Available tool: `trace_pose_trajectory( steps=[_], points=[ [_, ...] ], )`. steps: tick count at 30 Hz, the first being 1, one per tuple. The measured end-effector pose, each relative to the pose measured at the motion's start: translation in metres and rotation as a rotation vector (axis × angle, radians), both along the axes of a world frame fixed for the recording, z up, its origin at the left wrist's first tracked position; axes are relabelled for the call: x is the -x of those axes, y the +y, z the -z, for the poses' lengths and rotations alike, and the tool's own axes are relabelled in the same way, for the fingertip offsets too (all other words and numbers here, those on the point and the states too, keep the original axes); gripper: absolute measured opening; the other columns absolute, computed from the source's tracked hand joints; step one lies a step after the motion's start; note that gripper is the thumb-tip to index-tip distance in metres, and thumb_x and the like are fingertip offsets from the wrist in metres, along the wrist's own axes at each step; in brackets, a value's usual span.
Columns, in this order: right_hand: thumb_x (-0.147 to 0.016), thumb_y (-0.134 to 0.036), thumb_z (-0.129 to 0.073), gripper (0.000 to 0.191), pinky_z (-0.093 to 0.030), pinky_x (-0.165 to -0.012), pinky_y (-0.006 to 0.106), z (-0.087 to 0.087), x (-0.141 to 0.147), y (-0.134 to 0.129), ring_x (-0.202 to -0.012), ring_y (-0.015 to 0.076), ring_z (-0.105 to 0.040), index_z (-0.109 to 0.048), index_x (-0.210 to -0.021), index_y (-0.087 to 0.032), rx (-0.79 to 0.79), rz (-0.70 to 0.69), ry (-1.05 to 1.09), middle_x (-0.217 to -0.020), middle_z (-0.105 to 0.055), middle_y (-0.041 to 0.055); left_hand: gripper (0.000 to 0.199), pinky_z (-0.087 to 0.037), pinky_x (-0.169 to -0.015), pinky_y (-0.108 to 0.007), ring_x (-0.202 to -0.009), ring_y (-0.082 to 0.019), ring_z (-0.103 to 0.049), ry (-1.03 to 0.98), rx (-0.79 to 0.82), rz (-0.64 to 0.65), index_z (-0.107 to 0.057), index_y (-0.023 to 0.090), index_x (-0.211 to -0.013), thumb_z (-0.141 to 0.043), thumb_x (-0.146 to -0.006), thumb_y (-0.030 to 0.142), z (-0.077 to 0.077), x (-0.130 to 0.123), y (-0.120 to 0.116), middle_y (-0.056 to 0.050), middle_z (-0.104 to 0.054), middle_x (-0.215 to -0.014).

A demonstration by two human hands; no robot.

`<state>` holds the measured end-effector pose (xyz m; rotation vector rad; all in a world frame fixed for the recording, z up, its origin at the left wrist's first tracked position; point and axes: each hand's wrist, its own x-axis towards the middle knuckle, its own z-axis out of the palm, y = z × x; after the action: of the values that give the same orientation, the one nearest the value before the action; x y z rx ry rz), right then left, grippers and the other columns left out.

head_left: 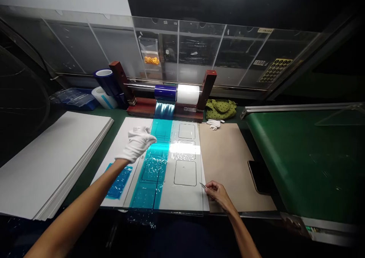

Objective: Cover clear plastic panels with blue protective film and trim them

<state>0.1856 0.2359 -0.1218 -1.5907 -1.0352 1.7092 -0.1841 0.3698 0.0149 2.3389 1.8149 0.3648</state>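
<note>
Gloved left hand [138, 144], fingers spread open, just above the blue film [149, 178], its lumps needing slow, flat smoothing on the white board [185, 199]. Right hand [217, 195], fingers tight on a small knife [203, 186], at the board's edge.

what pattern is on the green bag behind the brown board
The olive-green cloth bag has small dark polka dots, best seen in the head view.

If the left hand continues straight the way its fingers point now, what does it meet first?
The gloved left hand would probably meet the blue film strip first, just ahead; it may hover above the film, so depth is unclear.
</note>
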Motion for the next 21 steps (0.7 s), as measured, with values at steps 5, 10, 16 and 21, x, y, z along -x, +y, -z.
trace_pose_trajectory(
  steps=[5,10,16,21],
  points=[
    [-0.057,-0.048,-0.074,0.039,-0.036,-0.045,0.021,0.011,0.0,-0.013,-0.051,0.0088,-0.043,-0.059,-0.073,-0.016,0.064,0.041,-0.017,-0.055,-0.048,-0.0056,0.03,-0.033,-0.077,-0.036,-0.086,-0.022,-0.047,0.081,0.123,0.034,-0.075,0.026,-0.079,-0.055,-0.078,0.049,0.0,0.013,0.047,-0.005,-0.059,-0.092],
    [-0.052,-0.05,-0.076,0.042,-0.036,-0.045,0.022,0.0,0.002,-0.02,-0.05,0.0094,-0.044,-0.058,-0.07,-0.017,0.134,0.112,-0.067,-0.055,-0.049,-0.0049,0.029,-0.031,-0.077,-0.033,-0.087,-0.021,-0.047,0.104,0.21,0.057,-0.076,0.026,-0.082,-0.058,-0.076,0.048,0.021,0.014,0.066,-0.005,-0.059,-0.094],
    [-0.052,-0.052,-0.077,0.043,-0.036,-0.044,0.021,0.001,0.008,-0.024,-0.05,0.0091,-0.044,-0.059,-0.069,-0.017,0.156,0.143,-0.054,-0.055,-0.051,-0.0038,0.024,-0.032,-0.077,-0.032,-0.094,-0.023,-0.048,0.106,0.27,0.058,-0.076,0.025,-0.077,-0.062,-0.073,0.044,0.044,0.014,0.08,-0.006,-0.059,-0.099],
    [-0.053,-0.052,-0.077,0.042,-0.038,-0.044,0.02,0.003,0.01,-0.028,-0.052,0.0099,-0.046,-0.06,-0.07,-0.017,0.161,0.183,-0.064,-0.057,-0.052,-0.0032,0.027,-0.04,-0.081,-0.037,-0.094,-0.02,-0.052,0.099,0.298,0.056,-0.068,0.017,-0.082,-0.063,-0.077,0.043,0.054,0.013,0.095,-0.006,-0.061,-0.099]
  ],
)
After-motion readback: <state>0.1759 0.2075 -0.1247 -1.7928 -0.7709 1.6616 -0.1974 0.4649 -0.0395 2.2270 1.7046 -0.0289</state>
